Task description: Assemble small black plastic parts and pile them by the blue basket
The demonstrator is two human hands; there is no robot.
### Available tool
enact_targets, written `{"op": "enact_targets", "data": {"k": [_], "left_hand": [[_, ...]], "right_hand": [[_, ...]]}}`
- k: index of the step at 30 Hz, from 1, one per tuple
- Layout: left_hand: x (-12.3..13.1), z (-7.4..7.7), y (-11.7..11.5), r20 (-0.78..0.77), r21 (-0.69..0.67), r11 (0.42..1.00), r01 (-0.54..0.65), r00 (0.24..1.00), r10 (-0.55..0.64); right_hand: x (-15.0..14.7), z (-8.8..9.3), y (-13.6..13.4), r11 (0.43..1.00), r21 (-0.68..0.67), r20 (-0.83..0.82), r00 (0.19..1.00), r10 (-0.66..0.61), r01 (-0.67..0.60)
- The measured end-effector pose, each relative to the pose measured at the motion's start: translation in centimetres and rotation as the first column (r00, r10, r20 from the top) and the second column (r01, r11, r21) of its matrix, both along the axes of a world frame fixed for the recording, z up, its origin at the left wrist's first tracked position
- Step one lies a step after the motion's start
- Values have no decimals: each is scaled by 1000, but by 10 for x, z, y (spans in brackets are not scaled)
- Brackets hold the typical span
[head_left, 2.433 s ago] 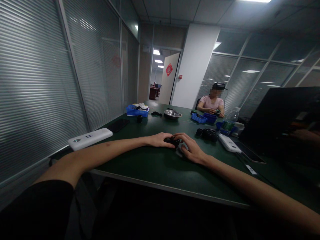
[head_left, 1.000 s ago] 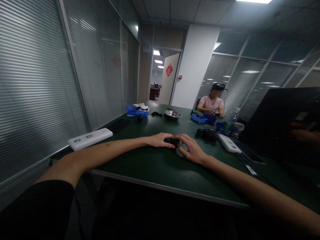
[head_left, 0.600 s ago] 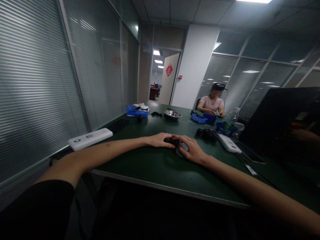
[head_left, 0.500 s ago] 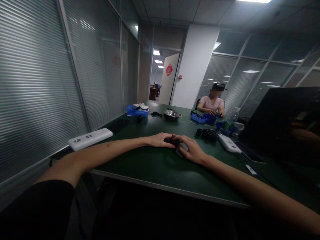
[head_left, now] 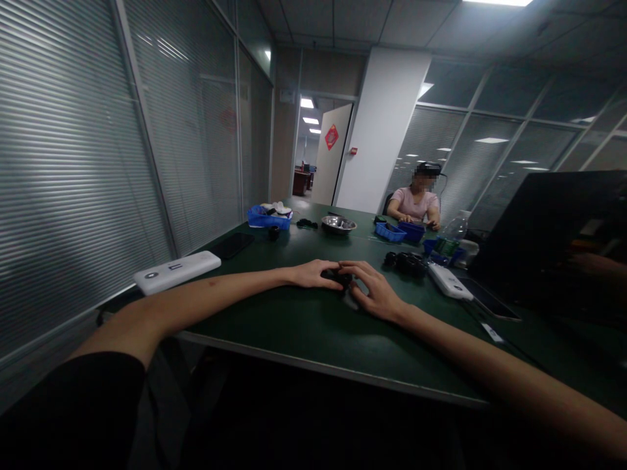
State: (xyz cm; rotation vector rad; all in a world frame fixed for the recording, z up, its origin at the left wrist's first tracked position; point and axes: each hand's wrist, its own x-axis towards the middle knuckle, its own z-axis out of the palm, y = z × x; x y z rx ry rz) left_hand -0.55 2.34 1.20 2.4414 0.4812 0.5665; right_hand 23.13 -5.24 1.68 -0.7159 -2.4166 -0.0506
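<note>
Both my hands meet over the green table (head_left: 304,333), around a small black part (head_left: 337,277) whose kind I cannot make out. My left hand (head_left: 316,274) grips it from the left, thumb on the near side and fingers on the far side. From the right, my right hand (head_left: 375,290) closes on the same part, its index finger over the top and its thumb near the lower edge. A small pale, clear-looking patch (head_left: 351,300) shows under the right thumb. The fingers hide much of the black part.
A white power bank (head_left: 179,271) and dark phone (head_left: 232,245) lie left. Behind are a blue basket (head_left: 269,220), a metal bowl (head_left: 338,231) and another blue basket (head_left: 390,237). Black parts (head_left: 409,262), a second power bank (head_left: 448,282) and a bottle (head_left: 449,238) stand right. A person (head_left: 416,202) sits opposite.
My hands stay in nearly the same place on the black part, with only a slight shift of the right fingers. The person opposite has moved their hands apart a little.
</note>
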Motion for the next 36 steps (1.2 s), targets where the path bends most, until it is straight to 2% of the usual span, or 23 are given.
{"op": "enact_targets", "data": {"k": [7,36], "left_hand": [[0,0,1,-1,-9,999,38,999,-38],[0,-1,2,-27,17,1000,2,1000,-1]], "right_hand": [[-1,0,-1,996,50,-15,997,-80,81],[-1,0,2,1000,0,-15,1000,14,-14]]}}
